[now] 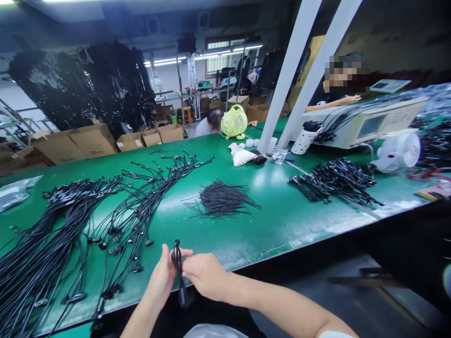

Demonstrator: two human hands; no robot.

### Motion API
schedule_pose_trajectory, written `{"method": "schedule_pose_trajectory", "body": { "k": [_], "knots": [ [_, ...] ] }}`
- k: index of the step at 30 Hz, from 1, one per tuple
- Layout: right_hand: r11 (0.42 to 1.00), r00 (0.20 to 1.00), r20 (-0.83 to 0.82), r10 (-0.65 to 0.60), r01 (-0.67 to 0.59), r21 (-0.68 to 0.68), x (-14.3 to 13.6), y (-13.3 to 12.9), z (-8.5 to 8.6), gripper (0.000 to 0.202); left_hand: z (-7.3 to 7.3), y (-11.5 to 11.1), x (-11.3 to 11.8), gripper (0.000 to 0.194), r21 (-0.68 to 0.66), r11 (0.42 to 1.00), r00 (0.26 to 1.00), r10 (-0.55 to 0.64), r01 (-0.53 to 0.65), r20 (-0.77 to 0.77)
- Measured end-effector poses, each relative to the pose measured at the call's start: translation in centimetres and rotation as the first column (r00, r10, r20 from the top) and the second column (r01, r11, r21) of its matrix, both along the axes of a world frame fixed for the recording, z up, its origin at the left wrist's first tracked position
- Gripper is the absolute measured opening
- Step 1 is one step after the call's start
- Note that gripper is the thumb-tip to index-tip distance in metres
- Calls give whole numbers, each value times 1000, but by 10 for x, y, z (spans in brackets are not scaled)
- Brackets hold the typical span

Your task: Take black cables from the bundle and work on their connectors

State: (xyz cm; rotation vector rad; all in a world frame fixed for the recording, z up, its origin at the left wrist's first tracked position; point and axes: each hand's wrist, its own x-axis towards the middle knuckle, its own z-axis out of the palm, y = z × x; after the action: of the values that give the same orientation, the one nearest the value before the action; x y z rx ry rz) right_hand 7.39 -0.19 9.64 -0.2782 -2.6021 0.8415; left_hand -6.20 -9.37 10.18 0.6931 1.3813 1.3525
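Note:
A coiled black cable (179, 267) hangs upright in front of me, over the near edge of the green table. My left hand (162, 278) is closed around its upper part, with the thumb pointing up. From the other side, my right hand (207, 276) pinches at the middle of the bundle; its fingertips are partly hidden, and any small tie between them does not show. Beyond my hands lies a pile of short, thin black ties (225, 199). Long loose black cables with connectors (141, 211) spread over the table to the left.
A thicker heap of long cables (59, 234) covers the far left. Bundled cables (334, 178) lie at right, near a white fan (400, 151) and a boxy instrument (377, 124). White posts (289, 70) rise behind the table, beside a green fan (234, 122). Two people are across the table.

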Motion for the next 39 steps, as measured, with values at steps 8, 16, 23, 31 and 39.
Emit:
{"method": "schedule_pose_trajectory", "body": {
  "k": [8, 16, 23, 31, 39],
  "knots": [
    [971, 971, -100, -216, 203, -123, 0, 30, 3, 23, -13, 5, 30, 59, 166, 977, 951, 172, -132, -256],
    [489, 985, -15, -172, 72, -869, -1, 23, -7, 42, -9, 15, 40, 49, 185, 983, 944, 56, 6, -325],
    [498, 990, 61, -130, 119, -859, 24, 32, -19, 49, -11, 23, 44, 33, 192, 981, 998, 27, -39, 63],
    [643, 947, -84, -311, 144, -752, 33, 36, -10, 39, -21, 36, 56, 40, 97, 995, 995, -13, 4, 95],
    [431, 785, 97, -612, 434, -791, 69, 111, -32, 38, -25, 21, 28, 54, -113, 971, 900, -239, 212, -365]
  ]
}}
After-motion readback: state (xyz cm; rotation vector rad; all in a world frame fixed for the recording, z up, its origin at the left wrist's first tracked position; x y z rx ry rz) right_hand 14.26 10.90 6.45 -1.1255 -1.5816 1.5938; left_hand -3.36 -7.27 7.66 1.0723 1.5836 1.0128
